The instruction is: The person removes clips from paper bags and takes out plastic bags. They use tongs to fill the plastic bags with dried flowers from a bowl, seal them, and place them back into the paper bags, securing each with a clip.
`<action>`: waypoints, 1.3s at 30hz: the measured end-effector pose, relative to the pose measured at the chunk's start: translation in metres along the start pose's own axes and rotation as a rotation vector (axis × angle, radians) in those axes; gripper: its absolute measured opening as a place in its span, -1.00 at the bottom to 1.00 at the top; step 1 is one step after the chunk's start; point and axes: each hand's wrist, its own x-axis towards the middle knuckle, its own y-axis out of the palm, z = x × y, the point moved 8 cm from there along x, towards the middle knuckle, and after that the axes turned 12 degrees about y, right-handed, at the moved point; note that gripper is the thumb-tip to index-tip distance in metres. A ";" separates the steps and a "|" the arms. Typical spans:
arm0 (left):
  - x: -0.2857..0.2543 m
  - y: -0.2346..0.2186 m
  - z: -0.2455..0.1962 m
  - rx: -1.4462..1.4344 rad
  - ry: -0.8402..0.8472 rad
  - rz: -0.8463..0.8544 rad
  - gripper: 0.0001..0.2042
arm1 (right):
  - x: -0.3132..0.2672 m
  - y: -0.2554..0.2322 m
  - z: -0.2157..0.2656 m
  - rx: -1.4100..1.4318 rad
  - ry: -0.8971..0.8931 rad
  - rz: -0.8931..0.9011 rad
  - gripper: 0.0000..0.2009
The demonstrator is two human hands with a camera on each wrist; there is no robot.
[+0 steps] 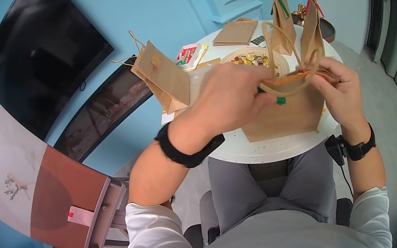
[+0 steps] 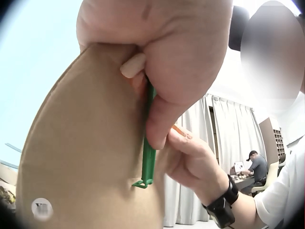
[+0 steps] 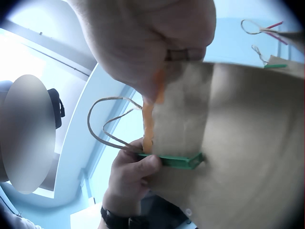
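Observation:
A brown paper bag [image 1: 281, 118] with twisted handles stands in front of me at the table's near edge. At its top edge my left hand [image 1: 227, 93] grips a green sealing clip [image 2: 149, 162] together with the paper, thumb laid over the clip. The same clip [image 3: 181, 161] crosses the bag's top corner in the right wrist view. An orange strip [image 3: 148, 126] runs along the mouth of the bag. My right hand [image 1: 340, 86] pinches the opposite end of the bag's top, its fingertips partly hidden by paper and a handle loop.
On the round white table [image 1: 260, 153] are a round tray [image 1: 279, 62] of gold-coloured pieces, a red-and-white box [image 1: 191, 56] and a flat paper bag [image 1: 236, 33]. Upright bags stand behind, one green-clipped [image 1: 282, 22], one red-clipped [image 1: 312, 33]. Another bag [image 1: 162, 75] stands left.

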 end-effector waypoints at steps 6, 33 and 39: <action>-0.030 -0.108 0.071 0.038 -0.372 -0.264 -0.58 | -0.012 -0.028 -0.048 0.108 0.014 -0.180 -0.54; 0.051 -0.061 0.377 0.506 -0.904 -0.081 -0.55 | -0.067 -0.005 -0.176 -0.714 0.187 -0.054 -0.84; 0.081 -0.036 0.431 0.461 -0.954 -0.055 -0.53 | -0.069 -0.004 -0.175 -0.735 0.187 -0.025 -0.84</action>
